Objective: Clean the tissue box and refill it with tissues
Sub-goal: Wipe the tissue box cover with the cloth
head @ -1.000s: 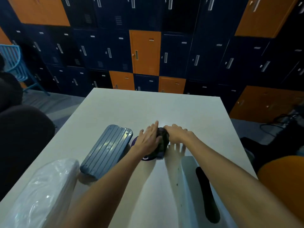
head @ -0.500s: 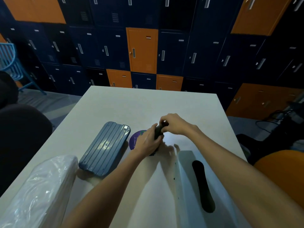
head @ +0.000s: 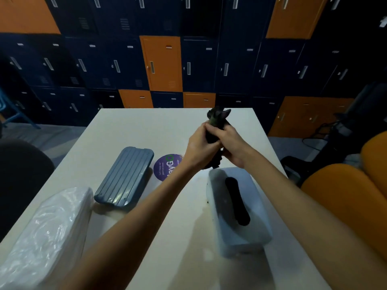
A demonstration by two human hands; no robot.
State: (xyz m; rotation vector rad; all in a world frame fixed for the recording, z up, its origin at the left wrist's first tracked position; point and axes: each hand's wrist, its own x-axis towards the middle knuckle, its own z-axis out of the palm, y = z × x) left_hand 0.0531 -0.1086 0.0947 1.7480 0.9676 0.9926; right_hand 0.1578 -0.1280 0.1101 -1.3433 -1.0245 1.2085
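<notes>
Both hands hold a dark crumpled cloth (head: 216, 118) lifted above the middle of the white table (head: 146, 130). My left hand (head: 199, 148) grips its lower part and my right hand (head: 229, 143) wraps it from the right. The pale tissue box top (head: 251, 218), with a dark oval slot, lies at the near right below my right forearm. A ribbed blue-grey lid or base part (head: 125, 176) lies at the left centre. A plastic-wrapped pack of white tissues (head: 46, 233) rests at the near left corner.
A round purple sticker (head: 166, 166) is on the table between the blue part and my hands. Dark blue and orange lockers (head: 161, 63) fill the back wall. An orange seat (head: 343, 185) stands at the right, a dark chair (head: 18, 174) at the left.
The cloth lay on the purple sticker under both hands; now both hands have gathered it and raised it off the table. The sticker is uncovered. The view has tilted down.
</notes>
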